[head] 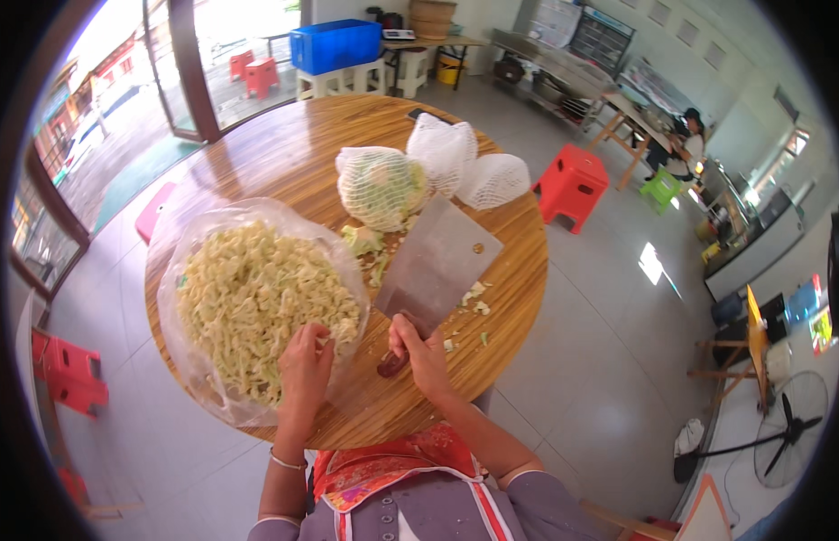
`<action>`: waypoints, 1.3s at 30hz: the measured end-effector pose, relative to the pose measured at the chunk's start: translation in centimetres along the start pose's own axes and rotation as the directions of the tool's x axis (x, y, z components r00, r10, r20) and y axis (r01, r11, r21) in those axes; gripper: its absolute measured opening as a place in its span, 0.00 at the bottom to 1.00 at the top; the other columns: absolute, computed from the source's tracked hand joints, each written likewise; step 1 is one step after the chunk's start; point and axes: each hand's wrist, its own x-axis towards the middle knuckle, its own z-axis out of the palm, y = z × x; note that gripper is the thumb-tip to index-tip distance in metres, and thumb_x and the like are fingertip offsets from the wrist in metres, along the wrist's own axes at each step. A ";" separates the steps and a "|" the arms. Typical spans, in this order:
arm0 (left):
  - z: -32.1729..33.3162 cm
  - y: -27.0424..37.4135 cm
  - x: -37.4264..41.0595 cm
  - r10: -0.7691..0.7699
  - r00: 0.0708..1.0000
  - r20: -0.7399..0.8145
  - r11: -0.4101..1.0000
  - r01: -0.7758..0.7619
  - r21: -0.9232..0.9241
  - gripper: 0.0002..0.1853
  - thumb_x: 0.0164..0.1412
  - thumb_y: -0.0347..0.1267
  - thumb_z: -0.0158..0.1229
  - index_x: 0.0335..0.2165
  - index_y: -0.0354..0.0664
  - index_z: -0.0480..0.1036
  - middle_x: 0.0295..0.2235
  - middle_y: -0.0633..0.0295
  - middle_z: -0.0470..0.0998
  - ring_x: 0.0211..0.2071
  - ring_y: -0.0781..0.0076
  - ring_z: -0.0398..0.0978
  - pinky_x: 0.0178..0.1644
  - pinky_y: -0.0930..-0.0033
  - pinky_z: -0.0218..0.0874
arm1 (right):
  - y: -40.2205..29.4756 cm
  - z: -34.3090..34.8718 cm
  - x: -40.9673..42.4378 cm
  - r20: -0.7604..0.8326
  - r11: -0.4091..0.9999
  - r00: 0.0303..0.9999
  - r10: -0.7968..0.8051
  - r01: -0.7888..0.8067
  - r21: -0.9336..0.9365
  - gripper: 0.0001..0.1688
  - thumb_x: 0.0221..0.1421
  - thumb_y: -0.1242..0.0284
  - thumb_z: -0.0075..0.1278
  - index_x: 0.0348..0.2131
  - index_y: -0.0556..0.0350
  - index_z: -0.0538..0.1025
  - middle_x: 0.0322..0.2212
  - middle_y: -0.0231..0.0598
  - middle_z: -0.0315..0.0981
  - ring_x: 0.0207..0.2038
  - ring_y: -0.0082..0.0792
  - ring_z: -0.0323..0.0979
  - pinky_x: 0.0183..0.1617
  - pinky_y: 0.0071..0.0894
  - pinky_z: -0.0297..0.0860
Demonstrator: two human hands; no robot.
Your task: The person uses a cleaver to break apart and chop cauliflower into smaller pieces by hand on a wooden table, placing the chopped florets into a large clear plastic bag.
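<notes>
My right hand (419, 351) grips the dark handle of a broad cleaver (436, 267), its blade slanting up and away over the wooden table. My left hand (307, 362) is at the near right side of a heap of cut cauliflower florets (257, 297), fingers bent; whether they hold a piece cannot be told. The florets lie on a clear plastic bag (354, 260). Beyond the blade sits a cauliflower in a white foam net (379, 186), with a loose leafy piece (363, 240) in front of it. Small crumbs (480, 308) lie right of the blade.
The round wooden table (521, 257) also bears empty white foam nets (443, 152) and a dark flat object (426, 116) at its far edge. A red stool (574, 182) stands right of it, a pink seat (152, 211) left. A person (687, 142) sits far off at the right.
</notes>
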 end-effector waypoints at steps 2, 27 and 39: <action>-0.2 0.4 -0.1 -0.011 0.999 0.032 1.000 0.010 0.020 0.09 0.50 0.25 0.58 0.33 0.39 0.69 0.30 0.58 0.72 0.26 0.66 0.73 0.30 0.66 0.65 | -0.8 -0.7 0.8 -0.057 0.998 0.998 -0.030 0.027 -0.059 0.14 0.63 0.68 0.43 0.25 0.55 0.65 0.19 0.26 0.59 0.21 0.18 0.57 0.25 0.19 0.56; -2.0 -0.7 1.5 -0.276 0.942 0.188 0.419 0.294 -0.859 0.08 0.57 0.25 0.54 0.38 0.36 0.69 0.30 0.60 0.75 0.24 0.78 0.72 0.28 0.79 0.67 | -2.1 -2.3 -1.0 -0.046 0.989 0.998 -0.038 0.031 -0.144 0.14 0.64 0.67 0.42 0.26 0.56 0.67 0.18 0.23 0.58 0.20 0.14 0.55 0.25 0.17 0.55; -2.1 0.8 -0.6 -0.200 0.919 0.339 0.108 0.365 -0.925 0.09 0.58 0.24 0.53 0.38 0.38 0.67 0.33 0.59 0.75 0.33 0.74 0.75 0.36 0.77 0.69 | -1.1 3.1 0.4 0.123 0.922 0.990 -0.068 0.110 -0.372 0.17 0.58 0.66 0.50 0.41 0.60 0.70 0.25 0.30 0.69 0.26 0.18 0.64 0.30 0.21 0.62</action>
